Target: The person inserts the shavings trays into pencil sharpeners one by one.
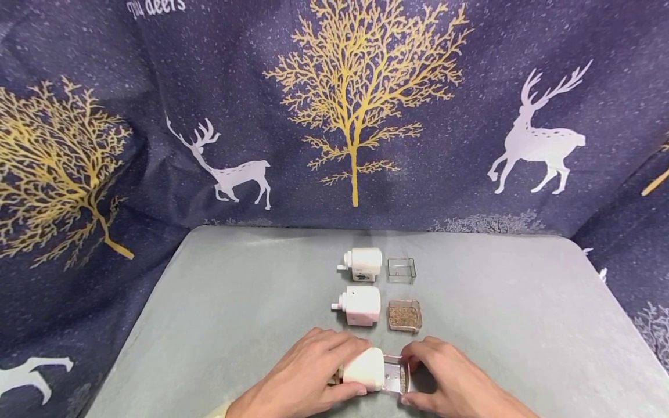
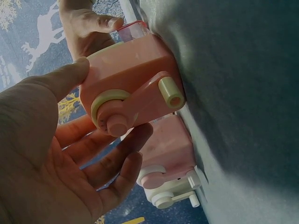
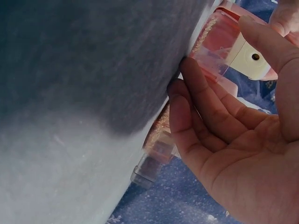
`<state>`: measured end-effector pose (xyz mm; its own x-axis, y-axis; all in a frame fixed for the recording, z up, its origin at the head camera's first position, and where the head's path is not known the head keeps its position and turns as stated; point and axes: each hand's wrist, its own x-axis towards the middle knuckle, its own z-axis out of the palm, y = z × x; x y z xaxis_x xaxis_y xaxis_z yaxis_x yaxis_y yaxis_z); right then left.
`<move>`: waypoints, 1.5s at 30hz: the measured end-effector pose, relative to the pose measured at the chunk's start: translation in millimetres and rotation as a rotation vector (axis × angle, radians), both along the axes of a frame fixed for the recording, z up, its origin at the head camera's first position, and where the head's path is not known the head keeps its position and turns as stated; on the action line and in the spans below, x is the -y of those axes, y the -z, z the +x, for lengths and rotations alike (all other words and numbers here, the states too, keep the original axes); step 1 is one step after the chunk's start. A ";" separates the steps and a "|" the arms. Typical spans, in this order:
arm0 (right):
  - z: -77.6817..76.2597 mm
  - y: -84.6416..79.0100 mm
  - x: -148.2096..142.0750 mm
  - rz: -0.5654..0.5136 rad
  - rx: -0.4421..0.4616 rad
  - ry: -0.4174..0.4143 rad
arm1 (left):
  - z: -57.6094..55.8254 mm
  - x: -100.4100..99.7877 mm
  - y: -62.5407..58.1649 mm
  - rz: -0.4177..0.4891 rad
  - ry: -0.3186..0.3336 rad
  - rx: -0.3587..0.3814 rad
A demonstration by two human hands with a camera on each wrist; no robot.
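Observation:
Near the table's front, my left hand [image 1: 319, 368] holds a pencil sharpener between thumb and fingers. The sharpener [image 2: 135, 74] has a pinkish-orange body, a crank with a pale yellow knob, and a cream face with a pencil hole in the right wrist view. Its clear shavings drawer [image 1: 393, 374] sticks out on the right, with some shavings along the outer end. My right hand [image 1: 446, 374] pinches that drawer's outer end between thumb and fingers. How far the drawer sits inside the body is hidden.
Two more crank sharpeners, one pinkish [image 1: 363, 306] and one white [image 1: 366, 263], stand in a row behind. Right of them lie a clear drawer with brown shavings [image 1: 405, 317] and another clear drawer [image 1: 401, 270]. A dark patterned cloth [image 1: 313, 191] hangs behind the grey table [image 1: 251, 290].

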<state>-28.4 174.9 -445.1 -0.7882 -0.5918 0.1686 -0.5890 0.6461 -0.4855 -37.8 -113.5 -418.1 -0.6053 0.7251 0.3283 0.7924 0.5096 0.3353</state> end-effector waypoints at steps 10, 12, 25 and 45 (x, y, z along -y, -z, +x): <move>-0.1 -0.1 1.9 -0.010 0.019 -0.003 | 0.2 -0.5 0.9 0.002 0.000 -0.006; -0.4 -0.3 2.0 -0.009 0.027 -0.005 | 0.2 -0.4 0.9 0.000 -0.001 -0.001; -0.8 -3.2 4.0 0.004 0.070 -0.005 | -0.5 -0.7 0.8 0.021 0.010 0.006; -3.2 -1.9 11.7 0.003 0.066 -0.024 | -0.6 -0.5 0.3 0.027 0.013 0.009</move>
<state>-31.6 163.2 -443.1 -0.7833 -0.6110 0.1148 -0.5708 0.6337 -0.5221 -38.4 -112.9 -418.5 -0.5988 0.7238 0.3429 0.7959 0.4897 0.3561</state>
